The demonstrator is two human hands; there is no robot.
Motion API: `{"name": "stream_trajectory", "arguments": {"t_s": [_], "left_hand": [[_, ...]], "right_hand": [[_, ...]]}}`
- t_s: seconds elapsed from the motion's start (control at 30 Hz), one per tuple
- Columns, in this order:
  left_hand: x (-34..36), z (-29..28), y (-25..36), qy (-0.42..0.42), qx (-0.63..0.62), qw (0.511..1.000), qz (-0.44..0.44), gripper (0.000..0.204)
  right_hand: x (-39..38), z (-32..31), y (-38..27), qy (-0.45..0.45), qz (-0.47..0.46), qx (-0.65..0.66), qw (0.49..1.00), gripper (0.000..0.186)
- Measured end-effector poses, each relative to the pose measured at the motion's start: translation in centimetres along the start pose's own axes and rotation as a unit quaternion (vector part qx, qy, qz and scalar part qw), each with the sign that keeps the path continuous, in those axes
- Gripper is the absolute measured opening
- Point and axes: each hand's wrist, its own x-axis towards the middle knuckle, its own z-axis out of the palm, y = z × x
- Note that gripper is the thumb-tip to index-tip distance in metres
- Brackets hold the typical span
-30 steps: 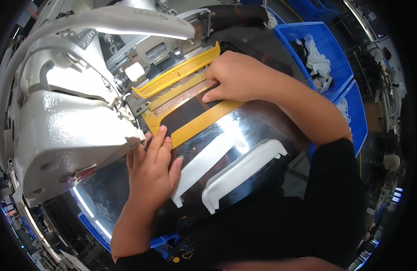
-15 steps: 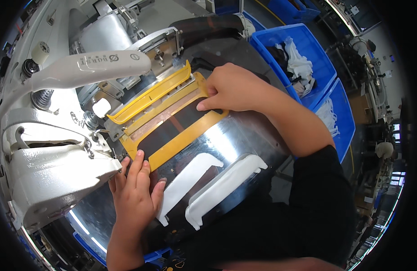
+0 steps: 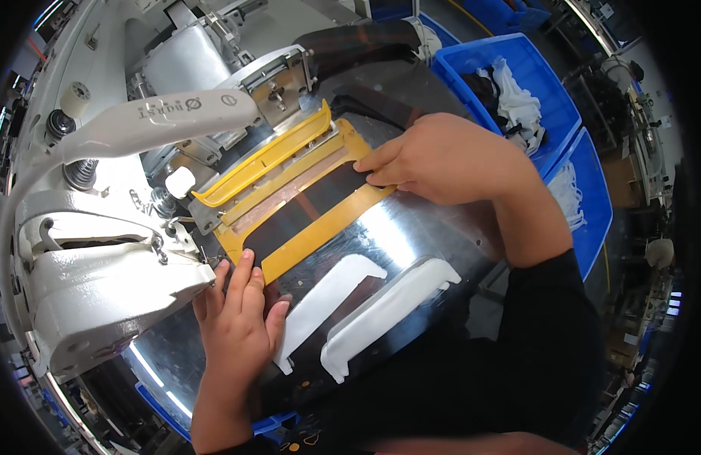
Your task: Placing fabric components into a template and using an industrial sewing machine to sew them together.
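A dark plaid fabric piece [image 3: 305, 206] lies in the long opening of a yellow sewing template [image 3: 320, 241] on the shiny machine table. My left hand [image 3: 240, 322] rests at the template's left end, fingers stretched out, fingertips touching near the fabric's lower left corner. At the other end, my right hand [image 3: 449, 163] has thumb and fingers drawn together on the fabric's right tip; the thumb is partly hidden. A raised yellow clamp bar [image 3: 263, 157] runs along the far side of the template. Two stacks of white curved pieces [image 3: 331, 299], [image 3: 388, 322] lie nearer to me.
The white sewing machine head [image 3: 115, 296] stands close at the left, its long pale arm [image 3: 161, 121] reaching over the template. Behind are metal machine parts [image 3: 191, 61] and dark plaid cloth [image 3: 358, 45]. Blue bins [image 3: 551, 98] holding white and dark cloth stand at the right.
My right hand has shifted from over the template's far right corner to the fabric's right tip, its fingers now closer together. My left hand keeps its place. The whole view has slid slightly.
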Motion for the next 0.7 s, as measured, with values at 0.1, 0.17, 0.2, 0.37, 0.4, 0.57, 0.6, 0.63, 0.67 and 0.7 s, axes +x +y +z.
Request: {"name": "stream_trajectory", "arguments": {"t_s": [0.1, 0.17, 0.2, 0.37, 0.4, 0.57, 0.6, 0.63, 0.67, 0.7], "left_hand": [[-0.2, -0.4, -0.1, -0.007, 0.013, 1.0, -0.003, 0.049], [-0.6, -0.7, -0.4, -0.014, 0.028, 0.999, -0.019, 0.05], [-0.5, -0.6, -0.3, -0.01, 0.019, 1.0, -0.007, 0.05], [-0.7, -0.2, -1.3, 0.028, -0.006, 0.998, 0.054, 0.052], [-1.1, -0.1, -1.6, 0.033, 0.004, 0.998, 0.053, 0.051], [-1.8, 1.6, -2.2, 0.077, -0.06, 0.991, 0.091, 0.05], [-1.5, 1.7, -2.2, 0.082, -0.064, 0.99, 0.095, 0.05], [-1.3, 1.7, -2.0, 0.087, -0.087, 0.986, 0.11, 0.048], [-1.4, 1.8, -2.0, 0.09, -0.106, 0.983, 0.117, 0.047], [-1.3, 1.9, -2.1, 0.094, -0.107, 0.983, 0.115, 0.047]], "right_hand": [[0.0, -0.2, -0.6, -0.01, 0.014, 0.004, 1.0, 0.028], [-0.2, -0.2, -1.3, 0.008, 0.015, 0.01, 1.0, 0.028], [-0.3, -0.1, -1.7, 0.022, 0.021, 0.014, 0.999, 0.028], [-0.3, -1.0, -1.9, 0.015, 0.013, 0.004, 1.0, 0.036], [0.4, -1.0, -1.9, 0.015, 0.004, 0.016, 1.0, 0.037], [1.2, -0.3, 0.2, 0.089, 0.011, 0.148, 0.985, 0.02], [1.3, 0.1, 0.8, 0.136, 0.103, 0.266, 0.949, 0.015], [1.7, 2.6, 2.3, 0.26, 0.072, 0.306, 0.913, 0.015], [2.6, 3.2, 2.3, 0.258, 0.066, 0.307, 0.914, 0.015], [3.2, 3.2, 2.0, 0.243, 0.094, 0.425, 0.867, 0.017]]}}
